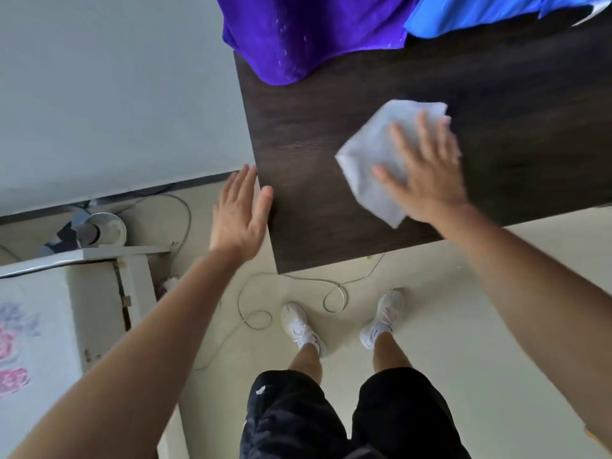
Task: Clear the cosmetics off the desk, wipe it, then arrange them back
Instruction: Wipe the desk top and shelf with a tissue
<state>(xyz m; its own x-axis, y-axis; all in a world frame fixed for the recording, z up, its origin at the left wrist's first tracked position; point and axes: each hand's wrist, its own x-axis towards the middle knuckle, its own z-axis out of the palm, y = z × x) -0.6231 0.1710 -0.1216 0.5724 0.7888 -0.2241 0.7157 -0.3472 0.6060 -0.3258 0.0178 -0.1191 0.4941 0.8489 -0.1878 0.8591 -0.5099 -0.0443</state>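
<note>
Dark desk (331, 104) is being wiped: right hand (427, 170) flat, fingers spread on cloth (371, 150); left hand (238, 213) open, empty at desk's left edge; next, sweep toward unwiped areas.

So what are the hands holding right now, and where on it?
The right hand lies flat on the white cloth, palm pressing its middle against the desk, not gripping it. The left hand is open and holds nothing.

Soft, even daylight; faint shadows on pale floor (463, 326). Right hand (427, 173) motion-blurred. Wide-angle bending at edges. Slight sheen on dark desk (314, 144).
</note>
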